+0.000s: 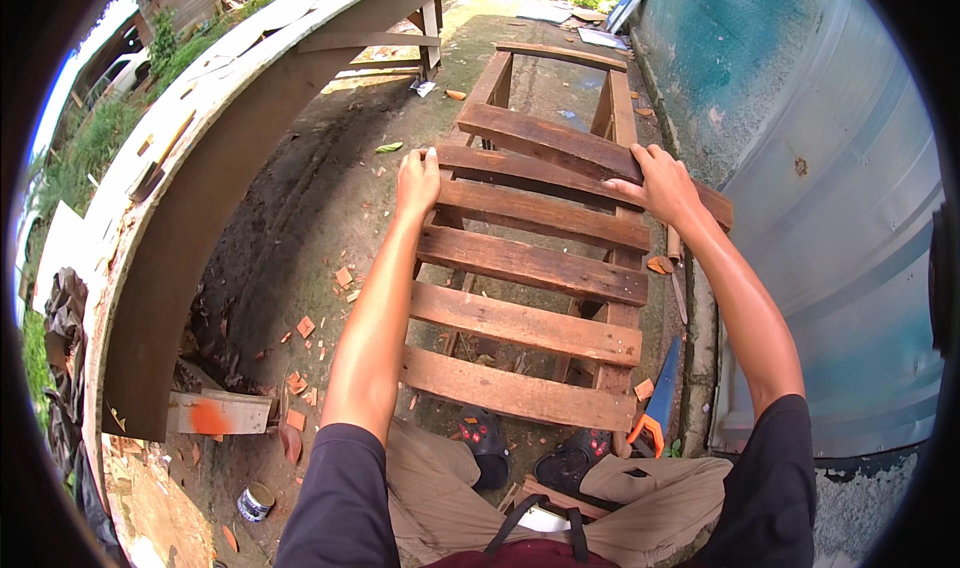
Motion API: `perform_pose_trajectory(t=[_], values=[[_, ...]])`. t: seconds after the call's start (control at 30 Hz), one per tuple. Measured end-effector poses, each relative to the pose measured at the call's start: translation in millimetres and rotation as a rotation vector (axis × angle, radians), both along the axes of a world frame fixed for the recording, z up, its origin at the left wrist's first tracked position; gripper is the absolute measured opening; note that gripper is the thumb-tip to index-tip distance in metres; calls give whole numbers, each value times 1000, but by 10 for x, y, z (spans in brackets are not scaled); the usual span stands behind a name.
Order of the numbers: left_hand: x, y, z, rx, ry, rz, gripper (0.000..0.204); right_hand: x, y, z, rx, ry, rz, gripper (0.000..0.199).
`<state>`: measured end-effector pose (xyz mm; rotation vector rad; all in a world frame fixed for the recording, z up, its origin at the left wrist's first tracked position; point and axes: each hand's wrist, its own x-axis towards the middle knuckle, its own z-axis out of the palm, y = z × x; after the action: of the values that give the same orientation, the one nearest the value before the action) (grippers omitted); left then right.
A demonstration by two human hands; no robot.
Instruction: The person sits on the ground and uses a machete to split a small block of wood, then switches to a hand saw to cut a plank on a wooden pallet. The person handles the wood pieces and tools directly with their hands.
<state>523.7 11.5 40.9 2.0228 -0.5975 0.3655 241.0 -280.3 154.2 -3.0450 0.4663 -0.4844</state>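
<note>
A wooden slatted frame (622, 343) stands before me, with several brown slats (530, 266) laid crosswise on its rails. Near its far end a longer board (550, 140) lies at a slant, its right end sticking out past the rail. My right hand (662, 180) is closed round this board, thumb on the near side. At the left end of the slat just nearer, my left hand (418, 180) is closed with its fingers curled over the wood; part of its grip is hidden.
A handsaw (660, 398) with blue blade and orange handle leans by the frame's near right corner. A long worktable (180, 228) runs along the left. Corrugated metal sheet (830, 268) bounds the right. An open tin (256, 501) and wood offcuts (305, 326) lie on the ground.
</note>
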Motion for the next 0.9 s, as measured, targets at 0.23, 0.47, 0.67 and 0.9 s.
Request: perform_pose_trajectory(t=[0.23,0.47,0.67,0.9], values=[[971,-566,-96,169,257,20,63,1197,-552,-793,-112,26,99,77],[1379,-924,-740,254,334,65,67,1583,-941,-1298,6,57,268,66],[1256,-1012,-540,317,389,153,66,1724,-1087,-1340,126,55,318,47],[1363,-899,-616,175,350,150,41,1775,-926,-1277,150,74,415,46]])
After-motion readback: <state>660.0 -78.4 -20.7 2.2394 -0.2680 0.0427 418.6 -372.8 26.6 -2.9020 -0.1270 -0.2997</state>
